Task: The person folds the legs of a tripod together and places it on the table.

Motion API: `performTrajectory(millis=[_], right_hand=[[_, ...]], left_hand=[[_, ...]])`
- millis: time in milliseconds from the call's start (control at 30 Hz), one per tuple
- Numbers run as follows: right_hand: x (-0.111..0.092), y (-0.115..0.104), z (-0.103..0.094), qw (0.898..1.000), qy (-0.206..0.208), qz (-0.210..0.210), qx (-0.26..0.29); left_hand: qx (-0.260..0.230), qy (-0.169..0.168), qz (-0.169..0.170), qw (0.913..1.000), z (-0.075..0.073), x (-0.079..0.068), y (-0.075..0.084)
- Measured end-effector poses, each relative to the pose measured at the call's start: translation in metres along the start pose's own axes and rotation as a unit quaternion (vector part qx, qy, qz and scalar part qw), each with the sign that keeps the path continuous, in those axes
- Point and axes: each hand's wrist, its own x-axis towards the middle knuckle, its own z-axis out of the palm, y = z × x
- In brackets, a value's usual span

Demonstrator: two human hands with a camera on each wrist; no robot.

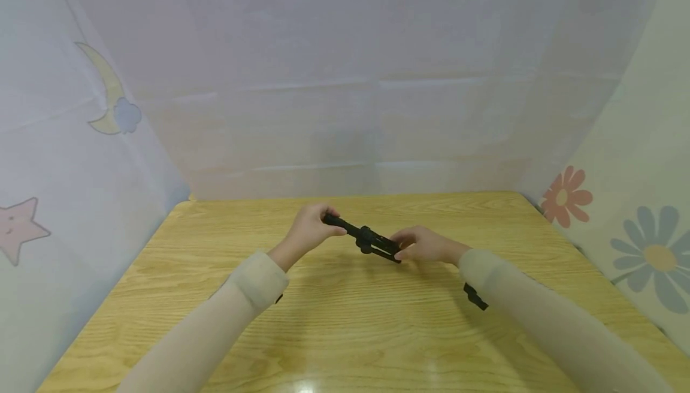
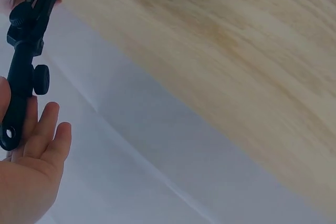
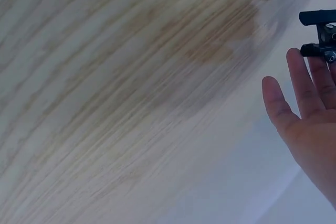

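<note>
A black folding stand (image 1: 365,238) is held aslant over the wooden table between both hands. It has a round handle with a hole in its end, knobs near its middle and slim parallel bars at the other end. My left hand (image 1: 308,228) grips the handle end, thumb on the near side. In the left wrist view, the fingers (image 2: 63,137) of that hand lie beside and behind the handle (image 2: 20,72). At the bar end, my right hand (image 1: 428,245) pinches the stand between thumb and fingers. The right wrist view shows its crosspiece (image 3: 317,18) above the fingertips (image 3: 294,56).
The wood-grain table (image 1: 345,321) runs back to a pale cloth wall (image 1: 345,111). Printed cloth stands on both sides, with a moon (image 1: 110,90) at left and flowers (image 1: 660,258) at right. A black wrist-worn piece (image 1: 475,297) hangs below the right sleeve.
</note>
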Motion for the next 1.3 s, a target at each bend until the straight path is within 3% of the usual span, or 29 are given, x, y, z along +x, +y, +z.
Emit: performTrajectory(millis=[400, 700, 967, 1300], right_hand=[[-0.005, -0.003, -0.011, 1.000, 0.022, 0.005, 0.005], [-0.005, -0.005, -0.017, 0.999, 0.029, 0.013, 0.008], [-0.001, -0.001, -0.018, 0.999, 0.042, 0.022, 0.016], [0.005, 0.006, -0.015, 0.997, 0.059, 0.027, 0.029]], left_hand=[[-0.001, 0.010, -0.013, 0.9999, 0.006, -0.003, -0.021], [-0.003, -0.005, -0.048, 0.9988, 0.011, -0.006, -0.031], [0.022, -0.013, -0.057, 0.9981, 0.020, -0.007, -0.043], [0.014, -0.014, -0.067, 0.9976, 0.029, -0.005, -0.054]])
